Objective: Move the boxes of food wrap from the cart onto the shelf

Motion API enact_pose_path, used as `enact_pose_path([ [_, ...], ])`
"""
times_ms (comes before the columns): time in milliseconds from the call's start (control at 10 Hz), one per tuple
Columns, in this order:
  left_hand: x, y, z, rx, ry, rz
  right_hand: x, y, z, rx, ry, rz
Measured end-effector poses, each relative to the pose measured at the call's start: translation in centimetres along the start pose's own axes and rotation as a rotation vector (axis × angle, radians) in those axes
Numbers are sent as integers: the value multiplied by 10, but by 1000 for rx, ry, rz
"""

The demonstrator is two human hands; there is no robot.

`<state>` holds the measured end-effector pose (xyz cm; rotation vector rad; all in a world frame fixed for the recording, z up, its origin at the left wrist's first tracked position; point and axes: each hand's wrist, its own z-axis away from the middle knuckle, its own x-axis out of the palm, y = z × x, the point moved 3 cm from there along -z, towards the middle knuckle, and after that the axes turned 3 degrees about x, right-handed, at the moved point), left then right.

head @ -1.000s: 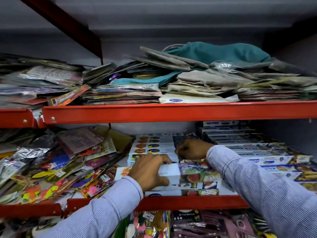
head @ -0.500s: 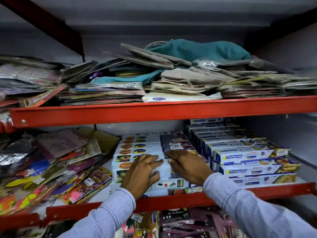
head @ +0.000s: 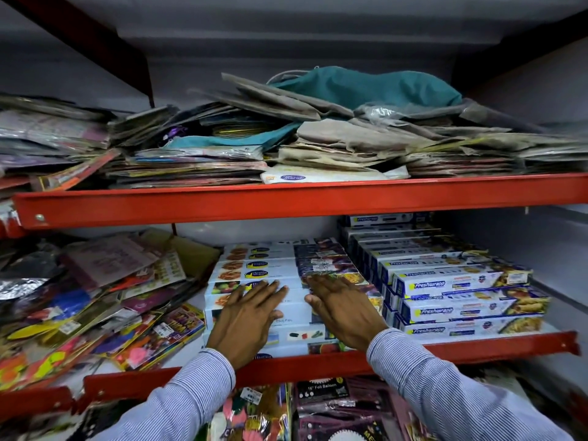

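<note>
Red metal shelf (head: 318, 366) fills my view, two tiers showing. Upper tier (head: 286, 202) carries flat packets and a teal cloth bag (head: 366, 87) at the far right. On the lower tier, far right, a stepped stack of blue Freshwrapp boxes (head: 458, 300). Left of that, middle of the tier, the white food wrap boxes (head: 264, 272) lie flat in a stack running from the near edge to the back. Far left, a loose heap of colourful foil packets (head: 105, 300). Below the shelf edge, balloon packs (head: 321, 405). My left hand (head: 246, 316) lies flat on top of the near white boxes, fingers spread, palm down, gripping nothing. My right hand (head: 343, 308) is just beside it, also flat, fingers together, pressing on the right end of the same stack. Striped sleeves on both arms.
</note>
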<state>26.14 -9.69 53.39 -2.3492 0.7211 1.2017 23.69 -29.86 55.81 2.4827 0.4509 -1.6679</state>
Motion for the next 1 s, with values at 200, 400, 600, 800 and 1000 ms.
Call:
enact_pose_path([
  [200,2,-3,2,-9,-24,-47,6,-1,-2,17,22,19],
  [400,5,5,8,-24,4,-131,24,2,-1,80,96,70],
  [600,4,5,19,-95,61,-223,39,-8,9,94,289,133],
  [800,14,5,21,-109,60,-248,59,-16,10,137,326,189],
  [1000,8,7,26,-103,86,-272,55,-21,12,105,376,156],
])
